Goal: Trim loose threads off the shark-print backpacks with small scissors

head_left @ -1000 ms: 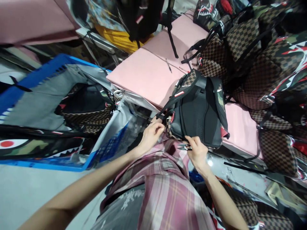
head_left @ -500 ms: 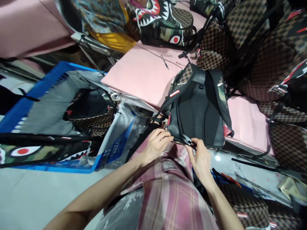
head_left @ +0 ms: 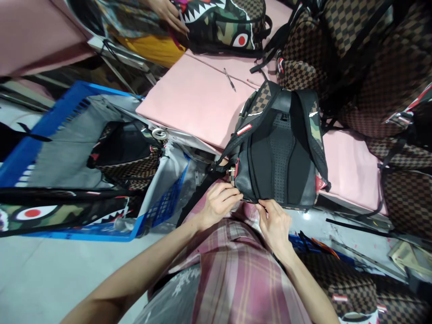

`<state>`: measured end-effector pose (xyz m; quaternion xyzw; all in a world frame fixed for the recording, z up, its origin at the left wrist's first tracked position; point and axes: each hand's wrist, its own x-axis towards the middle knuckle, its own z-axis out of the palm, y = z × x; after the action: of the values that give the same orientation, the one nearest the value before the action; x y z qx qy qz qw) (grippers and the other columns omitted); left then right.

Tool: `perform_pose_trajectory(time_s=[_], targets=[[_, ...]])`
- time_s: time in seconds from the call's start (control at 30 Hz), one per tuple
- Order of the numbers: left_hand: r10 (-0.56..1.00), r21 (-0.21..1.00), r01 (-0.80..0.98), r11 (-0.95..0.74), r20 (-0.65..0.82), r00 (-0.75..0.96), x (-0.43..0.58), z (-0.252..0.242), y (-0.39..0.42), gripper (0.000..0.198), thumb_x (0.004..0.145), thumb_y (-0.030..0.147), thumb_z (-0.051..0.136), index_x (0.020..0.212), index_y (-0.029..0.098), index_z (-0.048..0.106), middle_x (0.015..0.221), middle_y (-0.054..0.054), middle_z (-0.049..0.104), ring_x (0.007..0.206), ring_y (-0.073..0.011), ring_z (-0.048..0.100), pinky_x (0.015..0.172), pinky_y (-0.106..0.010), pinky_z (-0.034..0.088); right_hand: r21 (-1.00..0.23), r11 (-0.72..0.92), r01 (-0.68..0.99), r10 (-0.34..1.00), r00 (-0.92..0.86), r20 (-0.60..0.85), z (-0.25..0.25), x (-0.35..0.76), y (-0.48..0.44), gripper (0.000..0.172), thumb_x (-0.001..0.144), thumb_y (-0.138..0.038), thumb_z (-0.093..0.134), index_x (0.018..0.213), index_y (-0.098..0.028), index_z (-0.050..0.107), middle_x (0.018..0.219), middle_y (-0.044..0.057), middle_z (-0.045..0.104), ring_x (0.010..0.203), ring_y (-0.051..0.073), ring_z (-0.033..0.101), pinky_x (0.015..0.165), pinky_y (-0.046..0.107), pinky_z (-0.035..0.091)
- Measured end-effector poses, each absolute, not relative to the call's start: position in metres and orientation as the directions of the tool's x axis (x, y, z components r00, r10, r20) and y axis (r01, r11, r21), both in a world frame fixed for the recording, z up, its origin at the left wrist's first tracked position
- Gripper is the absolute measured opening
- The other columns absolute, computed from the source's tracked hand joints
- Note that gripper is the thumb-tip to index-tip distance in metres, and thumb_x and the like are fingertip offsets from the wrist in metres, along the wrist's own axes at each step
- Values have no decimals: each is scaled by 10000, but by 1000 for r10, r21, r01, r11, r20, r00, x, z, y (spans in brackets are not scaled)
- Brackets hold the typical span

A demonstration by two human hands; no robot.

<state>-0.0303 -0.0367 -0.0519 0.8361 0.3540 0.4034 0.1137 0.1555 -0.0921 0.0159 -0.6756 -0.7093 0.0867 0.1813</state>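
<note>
A black-backed backpack (head_left: 268, 166) with checkered and camouflage trim lies with its padded back up and its shoulder straps on top. Its bottom edge overhangs the near side of the pink table, close to my lap. My left hand (head_left: 221, 202) is closed on the lower left corner, thumb and fingers pinching the edge. A little to the right, the fingertips of my right hand (head_left: 275, 222) pinch the same bottom edge. Whatever else lies under the right fingers is hidden.
A pen (head_left: 230, 80) lies on the pink table (head_left: 192, 99). Checkered backpacks (head_left: 374, 90) are heaped at right. A blue crate (head_left: 91, 236) with backpacks stands at left; more bags (head_left: 337, 279) sit low at right. Across the table, a co-worker's hand (head_left: 170, 15) touches a shark-print backpack (head_left: 222, 33).
My right hand has moved slightly left along the bottom edge, and the small grey-and-silver item by its fingers no longer shows. A co-worker's hand has come into view at the top.
</note>
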Motion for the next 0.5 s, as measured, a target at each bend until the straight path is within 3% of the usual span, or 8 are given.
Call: perform_pose_trajectory(time_s=[0.23,0.37,0.5], targets=[[708,487,520,-701,559,431,-32,-59,-39,160,834,184,532,919,234,659,855,-33,680,908,-179,554,753,-328,477,-406,35,913,994,10,106,18,155,-91,245,904,-322,443,893,-182,644,803,56,669,700,163,630,577,252,411],[694,443,541,-715,547,469,-27,-47,-37,137,836,179,533,913,204,643,893,-42,672,924,-188,539,777,-342,447,-606,-26,795,996,74,54,18,162,-90,215,894,-320,463,854,-194,633,796,30,665,712,152,627,624,247,447],[669,378,553,-743,423,611,-16,-24,-20,161,872,237,487,905,176,632,875,-55,654,850,-182,524,722,-328,396,-736,1,677,984,129,120,12,171,-97,192,877,-332,492,942,-192,606,876,45,649,805,165,618,682,273,483]])
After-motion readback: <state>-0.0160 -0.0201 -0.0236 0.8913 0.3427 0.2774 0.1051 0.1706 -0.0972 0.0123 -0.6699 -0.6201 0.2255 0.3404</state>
